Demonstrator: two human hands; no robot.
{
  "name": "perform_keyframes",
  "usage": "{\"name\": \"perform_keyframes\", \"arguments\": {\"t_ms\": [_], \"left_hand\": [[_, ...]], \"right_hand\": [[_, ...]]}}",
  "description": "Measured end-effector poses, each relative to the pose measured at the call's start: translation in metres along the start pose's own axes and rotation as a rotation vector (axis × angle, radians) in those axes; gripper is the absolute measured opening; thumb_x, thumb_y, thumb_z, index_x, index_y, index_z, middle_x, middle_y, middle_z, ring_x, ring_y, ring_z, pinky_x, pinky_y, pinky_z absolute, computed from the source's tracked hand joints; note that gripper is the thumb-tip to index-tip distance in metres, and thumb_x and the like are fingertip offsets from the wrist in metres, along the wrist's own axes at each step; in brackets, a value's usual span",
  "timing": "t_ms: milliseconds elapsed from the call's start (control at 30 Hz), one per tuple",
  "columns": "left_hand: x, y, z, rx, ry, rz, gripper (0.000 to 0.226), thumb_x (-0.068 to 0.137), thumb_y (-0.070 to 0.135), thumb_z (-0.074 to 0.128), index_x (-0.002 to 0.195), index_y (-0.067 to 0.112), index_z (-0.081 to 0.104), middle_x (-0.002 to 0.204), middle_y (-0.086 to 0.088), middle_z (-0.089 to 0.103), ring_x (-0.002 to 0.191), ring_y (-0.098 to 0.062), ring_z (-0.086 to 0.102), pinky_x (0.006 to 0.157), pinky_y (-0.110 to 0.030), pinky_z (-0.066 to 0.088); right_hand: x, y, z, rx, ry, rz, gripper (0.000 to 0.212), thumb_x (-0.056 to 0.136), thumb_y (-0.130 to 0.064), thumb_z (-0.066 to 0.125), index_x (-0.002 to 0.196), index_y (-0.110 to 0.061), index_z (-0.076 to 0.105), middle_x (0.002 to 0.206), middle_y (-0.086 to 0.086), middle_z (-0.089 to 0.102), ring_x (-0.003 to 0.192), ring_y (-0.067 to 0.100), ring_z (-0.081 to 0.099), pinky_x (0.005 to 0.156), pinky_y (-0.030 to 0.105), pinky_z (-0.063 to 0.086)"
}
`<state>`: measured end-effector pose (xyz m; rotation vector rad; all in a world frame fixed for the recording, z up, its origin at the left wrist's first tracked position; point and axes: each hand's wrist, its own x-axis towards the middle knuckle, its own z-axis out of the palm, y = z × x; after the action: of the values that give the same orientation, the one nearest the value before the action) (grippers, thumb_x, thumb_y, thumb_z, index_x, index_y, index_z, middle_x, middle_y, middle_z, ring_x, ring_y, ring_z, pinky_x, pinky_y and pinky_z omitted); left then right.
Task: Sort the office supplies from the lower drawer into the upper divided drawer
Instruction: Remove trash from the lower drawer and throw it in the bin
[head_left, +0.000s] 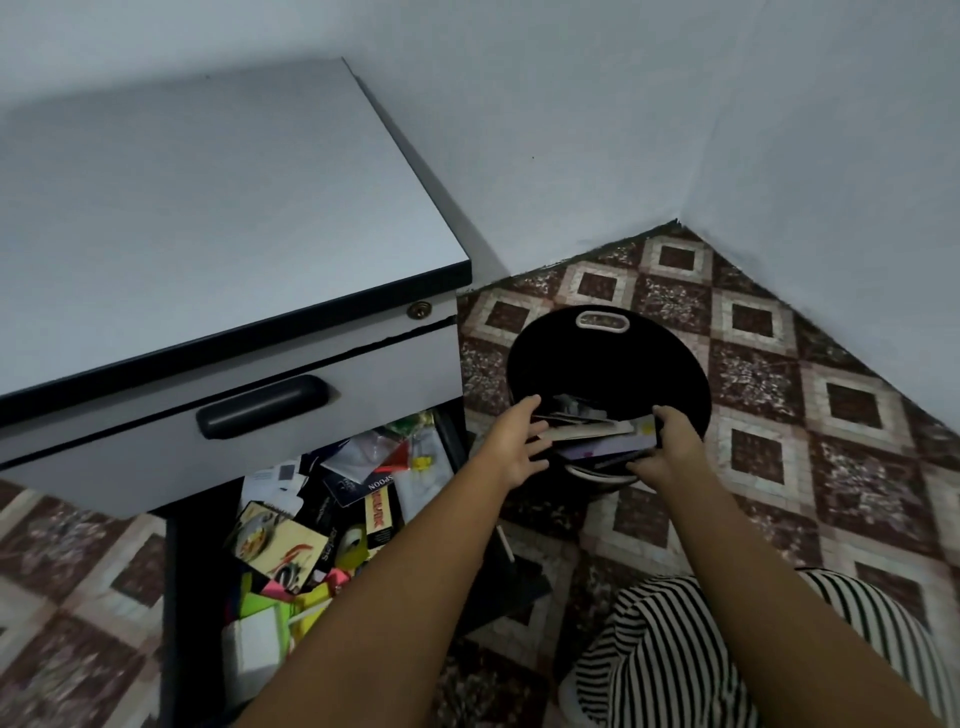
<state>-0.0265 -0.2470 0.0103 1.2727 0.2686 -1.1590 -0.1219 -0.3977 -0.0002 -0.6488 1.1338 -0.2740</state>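
The lower drawer (193, 571) is open and full of mixed office supplies (275, 540). Further away, over a black round basket (608, 364) on the floor, the right hand (670, 441) is clamped on a stack of cards (597, 434). The left hand (519, 441) touches the stack's other end with its fingers spread.

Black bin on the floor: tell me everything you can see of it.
The black bin is round, open-topped and upright on the tiled floor, just right of the cabinet. Its inside is dark; material unclear. A white-rimmed handle slot sits in the far wall, another white edge at the near rim. Over its near side the right hand grips a stack of papers; the left hand touches the other end.
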Motion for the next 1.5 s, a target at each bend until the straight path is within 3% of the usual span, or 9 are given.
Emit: {"name": "perform_keyframes", "arguments": {"t_ms": [67,133,300,467,667,867,1033,1300,1500], "left_hand": [[-0.005,-0.002,-0.009,0.005,0.002,0.009,0.052,0.101,0.037,0.037,0.149,0.020,0.024,0.148,-0.010,0.038,0.135,-0.029,0.037,0.109,-0.046,0.028],[-0.013,-0.003,-0.016,-0.003,0.018,0.027,0.049,0.102,0.037,0.034,0.148,0.021,0.026,0.146,-0.009,0.040,0.134,-0.028,0.038,0.108,-0.046,0.029],[-0.041,-0.012,-0.042,-0.024,0.067,0.078,0.043,0.102,0.033,0.035,0.143,0.018,0.034,0.139,-0.009,0.048,0.129,-0.027,0.044,0.105,-0.044,0.033],[-0.057,-0.020,-0.082,0.007,0.185,0.114,0.018,0.100,0.029,0.040,0.107,0.020,0.053,0.101,-0.001,0.059,0.092,-0.018,0.057,0.077,-0.033,0.043],[-0.070,-0.028,-0.148,0.389,0.528,0.336,0.028,0.097,0.022,0.046,0.118,0.008,0.058,0.096,-0.009,0.061,0.077,-0.022,0.055,0.065,-0.028,0.041],[-0.078,-0.047,-0.197,1.023,0.756,0.425,0.038,0.090,0.018,0.051,0.128,0.013,0.052,0.130,-0.017,0.046,0.119,-0.034,0.046,0.100,-0.034,0.039],[-0.077,-0.046,-0.203,1.330,0.705,0.378,0.057,0.090,0.024,0.052,0.142,0.016,0.033,0.148,-0.013,0.024,0.133,-0.034,0.028,0.106,-0.043,0.032],[-0.057,-0.031,-0.214,1.459,0.567,0.313,0.068,0.093,0.030,0.046,0.150,0.027,0.010,0.158,-0.008,0.002,0.145,-0.031,0.002,0.115,-0.048,0.015],[-0.051,-0.041,-0.219,1.531,0.496,0.199,0.067,0.093,0.031,0.047,0.150,0.029,0.012,0.157,-0.010,0.004,0.140,-0.034,0.021,0.108,-0.045,0.031]], "right_hand": [[0.026,0.002,-0.009,-0.041,0.070,-0.052,0.033,0.096,-0.022,0.049,0.128,-0.014,0.051,0.095,0.010,0.055,0.074,0.027,0.054,0.075,0.039,0.047],[0.012,0.000,-0.002,-0.074,0.070,-0.062,0.038,0.094,-0.021,0.052,0.131,-0.013,0.049,0.105,0.011,0.050,0.086,0.027,0.052,0.075,0.040,0.046],[-0.042,0.008,0.034,-0.156,0.059,-0.097,0.042,0.099,-0.013,0.044,0.139,-0.004,0.037,0.147,0.020,0.034,0.134,0.037,0.036,0.110,0.047,0.034],[-0.094,0.055,0.082,-0.380,-0.103,-0.131,0.039,0.099,-0.017,0.045,0.137,-0.005,0.043,0.139,0.012,0.046,0.123,0.029,0.049,0.097,0.042,0.044],[-0.111,0.120,0.111,-0.812,-0.317,-0.247,0.028,0.096,-0.012,0.048,0.122,-0.004,0.057,0.120,0.027,0.057,0.115,0.040,0.053,0.096,0.046,0.046],[-0.093,0.173,0.124,-1.346,-0.378,-0.541,0.034,0.092,-0.015,0.054,0.124,-0.003,0.056,0.116,0.018,0.061,0.099,0.030,0.060,0.071,0.026,0.041],[-0.070,0.189,0.125,-1.649,-0.346,-0.737,0.056,0.093,-0.024,0.052,0.143,-0.010,0.033,0.138,0.019,0.037,0.126,0.036,0.038,0.101,0.038,0.037],[-0.045,0.196,0.149,-1.872,-0.389,-0.661,0.074,0.093,-0.035,0.049,0.151,-0.019,0.006,0.155,0.017,0.004,0.142,0.039,0.011,0.112,0.047,0.025],[-0.041,0.200,0.150,-1.906,-0.369,-0.659,0.065,0.093,-0.017,0.047,0.149,-0.014,0.013,0.152,0.019,0.014,0.134,0.041,0.028,0.105,0.045,0.034]]}}
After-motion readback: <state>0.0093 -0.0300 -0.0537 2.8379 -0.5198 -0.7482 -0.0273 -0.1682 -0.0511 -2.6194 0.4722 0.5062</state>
